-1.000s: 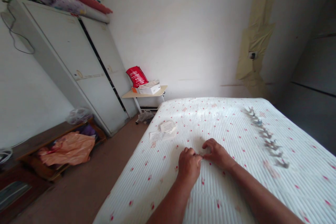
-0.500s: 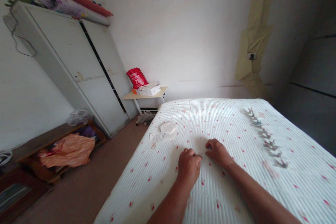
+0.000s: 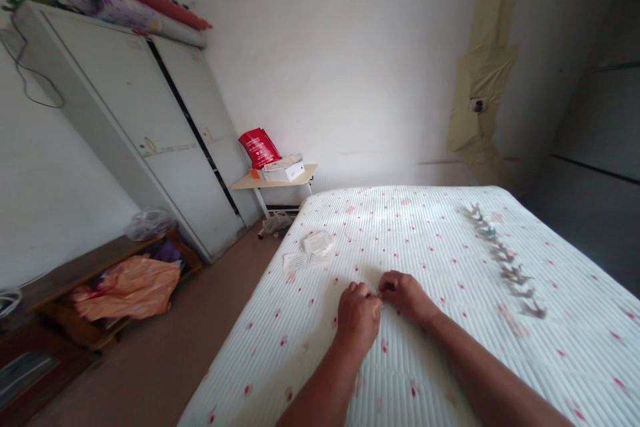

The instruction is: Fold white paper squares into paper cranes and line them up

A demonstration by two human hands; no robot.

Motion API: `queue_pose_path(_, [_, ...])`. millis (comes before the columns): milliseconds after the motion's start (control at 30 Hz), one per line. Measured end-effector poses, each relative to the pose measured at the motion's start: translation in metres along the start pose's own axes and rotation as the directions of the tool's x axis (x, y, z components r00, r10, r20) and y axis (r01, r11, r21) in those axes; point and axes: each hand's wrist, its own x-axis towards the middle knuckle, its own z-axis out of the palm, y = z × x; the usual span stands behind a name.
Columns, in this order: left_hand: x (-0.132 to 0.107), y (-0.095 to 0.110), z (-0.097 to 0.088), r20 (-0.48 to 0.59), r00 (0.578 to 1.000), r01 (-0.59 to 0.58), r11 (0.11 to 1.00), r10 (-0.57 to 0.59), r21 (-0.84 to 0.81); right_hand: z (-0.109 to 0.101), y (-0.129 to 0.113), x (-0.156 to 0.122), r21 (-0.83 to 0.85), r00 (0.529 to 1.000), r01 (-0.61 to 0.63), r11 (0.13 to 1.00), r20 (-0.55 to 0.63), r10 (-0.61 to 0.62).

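Note:
My left hand (image 3: 359, 315) rests over the white quilted bed cover (image 3: 425, 380), its thumb and fingers pinched together. Close against it, my right hand (image 3: 404, 295) has its fingertips drawn in and pressed together too. The fingertips of both hands meet over something small, mostly hidden, that I cannot make out. Ahead and to the left lie printed paper pieces (image 3: 319, 245), some overlapping. On the right side of the bed stands a line of several small greyish folded-paper birds (image 3: 514, 273), running away from me.
A small table (image 3: 241, 183) against the wall carries a red bag (image 3: 259, 148) and a white box (image 3: 286, 173). A grey cabinet (image 3: 173, 120) with rolled mats (image 3: 125, 7) on top stands left. Below it, an orange plastic bag (image 3: 130, 287) lies on a low wooden unit.
My right hand has moved left and slightly down, closing the small gap to my left hand. The left hand stays nearly in place. Papers and folded birds are unchanged.

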Motion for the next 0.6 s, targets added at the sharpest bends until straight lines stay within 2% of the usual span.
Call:
queue_pose_path(267, [-0.010, -0.009, -0.004, -0.015, 0.989, -0.148, 0.988, 0.149, 0.032, -0.002, -0.002, 0.004, -0.052, 1.000, -0.014, 0.999, 0.027, 0.015])
queue_pose_path(600, [-0.028, -0.015, -0.007, -0.089, 0.981, -0.172, 0.985, 0.170, -0.008, -0.004, -0.003, 0.007, -0.075, 0.997, -0.032, 0.997, 0.062, 0.037])
